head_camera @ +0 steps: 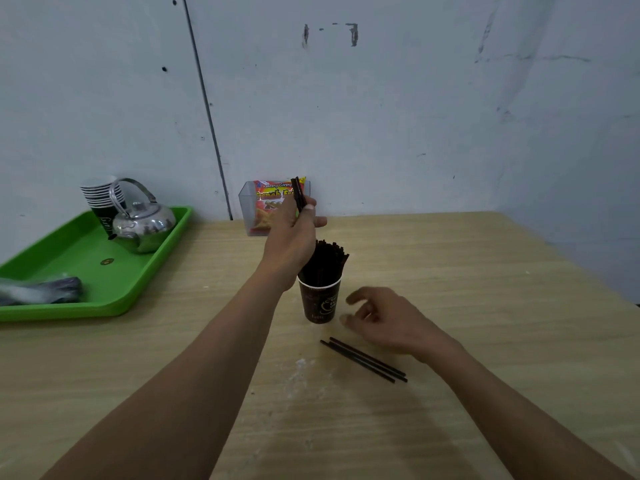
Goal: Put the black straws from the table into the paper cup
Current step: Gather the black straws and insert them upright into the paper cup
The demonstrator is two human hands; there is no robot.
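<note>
A dark brown paper cup (320,302) stands upright mid-table, packed with several black straws (327,259) that fan out above its rim. My left hand (292,235) is raised above and behind the cup, shut on a few black straws (298,195) that point upward. My right hand (388,318) hovers just right of the cup, fingers apart and curled, holding nothing. Three black straws (363,360) lie side by side on the table in front of the cup, below my right hand.
A green tray (86,271) at the left holds a steel kettle (142,223), a stack of paper cups (102,197) and a plastic-wrapped bundle (41,291). A clear box with a snack packet (268,206) stands against the wall. The table's right edge runs diagonally.
</note>
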